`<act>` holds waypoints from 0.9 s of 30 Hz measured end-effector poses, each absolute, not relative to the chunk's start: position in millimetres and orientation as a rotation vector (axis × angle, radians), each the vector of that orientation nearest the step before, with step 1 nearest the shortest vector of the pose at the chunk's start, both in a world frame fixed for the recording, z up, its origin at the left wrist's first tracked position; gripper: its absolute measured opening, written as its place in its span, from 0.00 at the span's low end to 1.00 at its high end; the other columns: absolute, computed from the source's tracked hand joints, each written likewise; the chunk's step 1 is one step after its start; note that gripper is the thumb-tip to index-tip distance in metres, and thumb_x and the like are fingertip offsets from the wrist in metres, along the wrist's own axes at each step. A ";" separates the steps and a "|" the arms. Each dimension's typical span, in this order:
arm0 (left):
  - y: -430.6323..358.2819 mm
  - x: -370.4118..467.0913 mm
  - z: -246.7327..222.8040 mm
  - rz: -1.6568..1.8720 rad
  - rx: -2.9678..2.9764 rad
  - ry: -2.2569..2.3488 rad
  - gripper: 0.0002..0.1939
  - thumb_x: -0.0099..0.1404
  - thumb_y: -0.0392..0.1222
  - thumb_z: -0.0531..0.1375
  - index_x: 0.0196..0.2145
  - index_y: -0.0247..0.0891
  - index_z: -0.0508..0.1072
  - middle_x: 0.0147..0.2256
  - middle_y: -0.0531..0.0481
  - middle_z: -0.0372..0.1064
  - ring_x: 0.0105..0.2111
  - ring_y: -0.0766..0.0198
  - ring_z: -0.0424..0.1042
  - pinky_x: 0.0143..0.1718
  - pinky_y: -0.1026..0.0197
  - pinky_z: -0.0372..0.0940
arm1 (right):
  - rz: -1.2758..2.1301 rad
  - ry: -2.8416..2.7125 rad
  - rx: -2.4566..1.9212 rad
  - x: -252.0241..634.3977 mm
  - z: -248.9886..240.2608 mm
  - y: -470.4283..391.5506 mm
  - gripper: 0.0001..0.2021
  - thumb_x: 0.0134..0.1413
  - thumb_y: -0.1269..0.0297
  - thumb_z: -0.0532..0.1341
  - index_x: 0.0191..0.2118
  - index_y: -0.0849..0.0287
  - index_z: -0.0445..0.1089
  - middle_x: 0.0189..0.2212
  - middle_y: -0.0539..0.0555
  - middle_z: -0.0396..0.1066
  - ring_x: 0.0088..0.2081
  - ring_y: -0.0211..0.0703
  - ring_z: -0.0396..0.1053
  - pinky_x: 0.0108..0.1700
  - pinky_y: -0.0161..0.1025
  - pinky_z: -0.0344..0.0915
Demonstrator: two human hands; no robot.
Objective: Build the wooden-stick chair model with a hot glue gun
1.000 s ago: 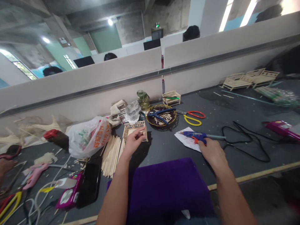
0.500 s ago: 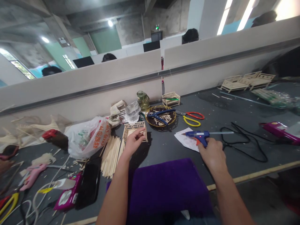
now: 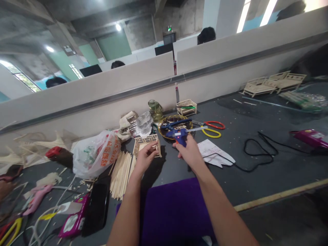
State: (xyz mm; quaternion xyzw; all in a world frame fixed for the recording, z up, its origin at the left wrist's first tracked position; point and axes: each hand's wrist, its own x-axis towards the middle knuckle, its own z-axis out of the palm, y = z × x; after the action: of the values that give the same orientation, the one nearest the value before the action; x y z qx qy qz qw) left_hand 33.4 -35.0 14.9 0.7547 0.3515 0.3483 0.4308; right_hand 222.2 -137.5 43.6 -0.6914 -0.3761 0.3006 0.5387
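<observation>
**Glue Gun in One Hand, Little Stick Frame by the Other**

Our right grip [image 3: 188, 148] is curled around the handle of a blue glue gun [image 3: 181, 136]. Its nose points left, and a clear glue stick [image 3: 198, 129] pokes out the back. From where we look, the gun hides part of a round basket [image 3: 162, 121] with bits of stick and blue pliers [image 3: 179, 122] in it.

Our left grip [image 3: 151, 152] is at the right side of a small frame made of sticks [image 3: 141, 145], which stands on the table [image 3: 238, 184]. The fingers are bent close together (they are too small and blurry for us to tell if they pinch anything).

Just left of that hand we see a pile of thin sticks [image 3: 120, 177], and next to it a white plastic bag [image 3: 94, 153]. To the right of our gun hand, a black cord [image 3: 258, 155] runs over some white paper [image 3: 216, 153]. Scissors [image 3: 207, 123] lie beside the basket.
</observation>
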 end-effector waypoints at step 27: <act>-33.0 31.9 10.8 0.870 1.832 0.869 0.20 0.58 0.43 0.65 0.48 0.39 0.75 0.47 0.45 0.74 0.39 0.62 0.73 0.40 0.60 0.69 | 0.590 -1.040 -1.582 208.3 17.1 -113.1 0.16 0.58 0.58 0.56 0.49 0.60 0.68 0.34 0.57 0.77 0.22 0.39 0.68 0.29 0.36 0.63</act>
State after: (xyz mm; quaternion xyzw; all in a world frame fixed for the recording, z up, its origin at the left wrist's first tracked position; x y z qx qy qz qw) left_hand 31.9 -33.0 10.8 0.7413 0.3517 0.3518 0.4506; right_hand 208.3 -113.1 17.1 -0.6675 -0.4391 0.2489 0.5475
